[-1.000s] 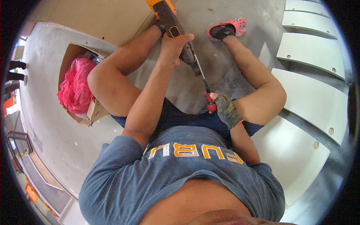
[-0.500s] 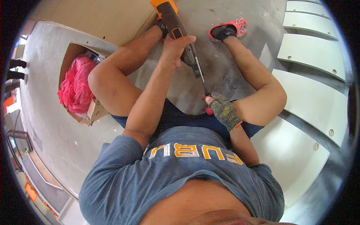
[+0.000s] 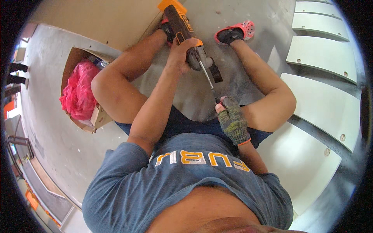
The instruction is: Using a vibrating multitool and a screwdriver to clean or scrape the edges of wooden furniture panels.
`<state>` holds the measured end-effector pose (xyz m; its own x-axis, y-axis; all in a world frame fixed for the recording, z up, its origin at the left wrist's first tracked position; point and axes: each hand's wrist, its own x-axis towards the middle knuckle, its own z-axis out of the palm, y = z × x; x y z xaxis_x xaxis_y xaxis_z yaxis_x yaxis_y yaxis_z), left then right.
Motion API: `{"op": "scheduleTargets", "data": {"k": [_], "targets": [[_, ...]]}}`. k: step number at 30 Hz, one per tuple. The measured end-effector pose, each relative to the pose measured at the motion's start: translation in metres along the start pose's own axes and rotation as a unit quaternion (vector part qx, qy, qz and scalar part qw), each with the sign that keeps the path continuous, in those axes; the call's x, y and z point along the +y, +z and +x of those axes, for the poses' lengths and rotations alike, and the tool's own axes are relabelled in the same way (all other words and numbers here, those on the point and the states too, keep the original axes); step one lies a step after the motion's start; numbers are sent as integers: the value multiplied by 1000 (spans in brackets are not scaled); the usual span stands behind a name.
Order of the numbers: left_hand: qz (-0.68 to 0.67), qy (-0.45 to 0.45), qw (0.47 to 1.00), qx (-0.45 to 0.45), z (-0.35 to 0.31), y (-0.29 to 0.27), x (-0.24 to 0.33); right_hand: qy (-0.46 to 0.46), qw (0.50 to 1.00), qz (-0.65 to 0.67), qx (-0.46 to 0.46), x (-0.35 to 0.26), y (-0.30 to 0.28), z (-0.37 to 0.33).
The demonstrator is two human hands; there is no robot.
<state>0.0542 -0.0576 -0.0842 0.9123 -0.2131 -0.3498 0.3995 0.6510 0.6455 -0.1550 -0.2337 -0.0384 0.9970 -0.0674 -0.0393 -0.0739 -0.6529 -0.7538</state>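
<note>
Up front, orange-black drill (image 3: 182, 27), long thin bit (image 3: 208, 79).

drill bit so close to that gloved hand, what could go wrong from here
1. The right hand pinches right at the tip of the long bit; its fingertips poke bare out of the glove, so a slip could jab or catch them.
2. The left hand alone holds the drill, so it may wobble or twist off line.
3. The work sits between bare legs above the shorts; a skidding bit could hit a thigh.
</note>
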Motion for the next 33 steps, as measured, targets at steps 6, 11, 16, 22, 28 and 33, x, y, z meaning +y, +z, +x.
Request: {"op": "scheduleTargets", "data": {"k": [6, 11, 16, 22, 28, 33], "targets": [[-144, -51, 988, -33, -18, 18, -6, 139, 988, -51, -32, -36, -14, 8], [-142, -58, 988, -34, -19, 17, -17, 116, 993, 5, -32, -41, -19, -1], [-129, -8, 989, -78, -14, 12, -18, 63, 996, -54, -41, -53, -34, -2], [-87, 50, 990, -99, -20, 20, -5, 95, 993, -38, -56, -61, -37, 1], [-80, 70, 987, -119, -18, 20, -3, 100, 993, -17, -55, -58, -33, 3], [-44, 108, 992, -53, -11, 17, -8, 23, 999, -24, -5, -53, -29, 3]]}}
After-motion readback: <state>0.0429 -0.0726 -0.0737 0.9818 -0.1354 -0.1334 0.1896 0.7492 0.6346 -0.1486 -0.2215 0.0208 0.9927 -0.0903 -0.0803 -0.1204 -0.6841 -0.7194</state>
